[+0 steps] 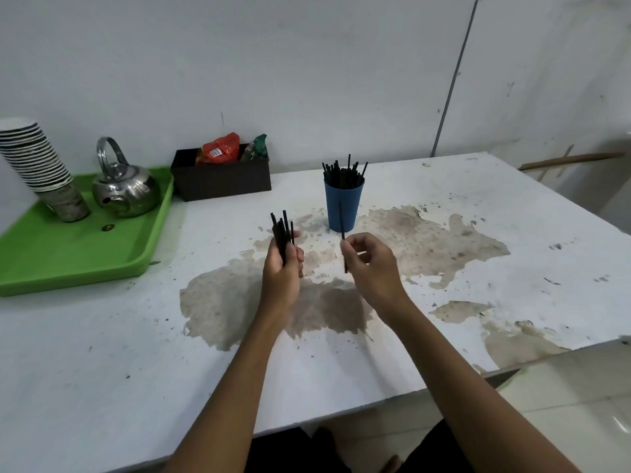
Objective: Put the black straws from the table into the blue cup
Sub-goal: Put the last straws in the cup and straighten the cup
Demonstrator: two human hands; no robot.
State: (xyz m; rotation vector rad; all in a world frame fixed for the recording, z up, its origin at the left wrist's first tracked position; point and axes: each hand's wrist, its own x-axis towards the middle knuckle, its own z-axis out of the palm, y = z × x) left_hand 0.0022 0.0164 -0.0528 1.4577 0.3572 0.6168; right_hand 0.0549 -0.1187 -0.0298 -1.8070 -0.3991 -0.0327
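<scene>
The blue cup [343,206] stands upright on the white table [478,213], beyond both hands, with several black straws sticking out of its top. My left hand [282,268] grips a bundle of black straws [282,230] held upright, left of the cup. My right hand [370,264] pinches a single black straw [342,230] between thumb and fingers. That straw stands nearly vertical, just in front of the cup, with its upper end overlapping the cup's wall. Both hands hover above the table's stained middle.
A green tray [68,257] at the left holds a steel kettle [124,189] and a stack of paper cups [41,169]. A dark box [222,182] with snack packets sits by the wall behind the cup. The table's near edge runs diagonally at lower right.
</scene>
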